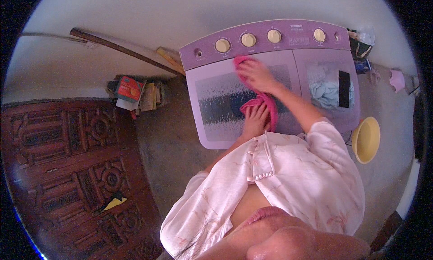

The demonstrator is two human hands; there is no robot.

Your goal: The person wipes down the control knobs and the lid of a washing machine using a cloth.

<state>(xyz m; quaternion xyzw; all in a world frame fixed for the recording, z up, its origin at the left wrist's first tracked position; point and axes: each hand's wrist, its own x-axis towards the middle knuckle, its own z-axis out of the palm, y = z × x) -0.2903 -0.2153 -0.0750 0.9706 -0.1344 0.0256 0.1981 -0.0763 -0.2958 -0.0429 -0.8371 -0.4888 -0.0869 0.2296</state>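
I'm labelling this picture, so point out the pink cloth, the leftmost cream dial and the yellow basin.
Pink cloth (pixel 262 99), head view: its folded middle part.
Leftmost cream dial (pixel 222 45), head view: its round face.
Yellow basin (pixel 366 140), head view: middle of its visible surface.

Person wears a lt. pinkish-white top, loose cut, w/ faint, scattered brownish-pink sprig-like motifs. Neckline is open, approx. V-shaped; nr. it, a thin looped trim & short row of small, rounded, pale knots or beads, exact type unclear. R sleeve short, matching fabric. L hand & R hand bare.
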